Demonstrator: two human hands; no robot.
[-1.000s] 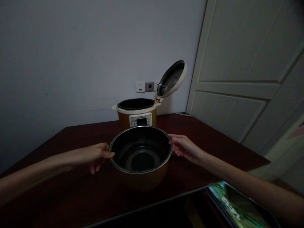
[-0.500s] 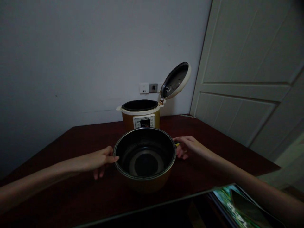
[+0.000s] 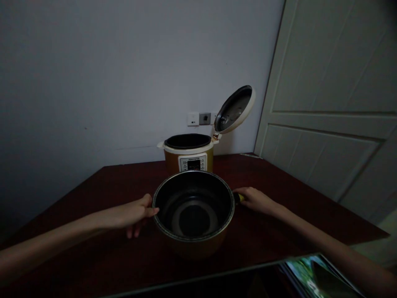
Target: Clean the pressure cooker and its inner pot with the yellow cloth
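A round pot [image 3: 194, 219] with a black inside and a golden-brown outside is in front of me, its inside bare. My left hand [image 3: 141, 213] pinches its left rim, thumb over the edge and the other fingers hanging below. On the right side, my right hand [image 3: 254, 199] is wrapped round the pot's black and yellow handle [image 3: 238, 198]. Just behind the pot stands a gold and white rice cooker [image 3: 189, 155], its control panel facing me. The cooker's lid [image 3: 235, 109] is hinged up on the right.
All this stands on a dark red table [image 3: 124, 182] against a pale wall with sockets [image 3: 198, 119]. A white panelled door [image 3: 325, 124] is at the right. Near the front edge lies a dark flat surface with a bright screen [image 3: 319, 275].
My right hand has gone from light contact near the handle to a closed grip round it. The whole view has shifted slightly, so things appear a little lower and further right.
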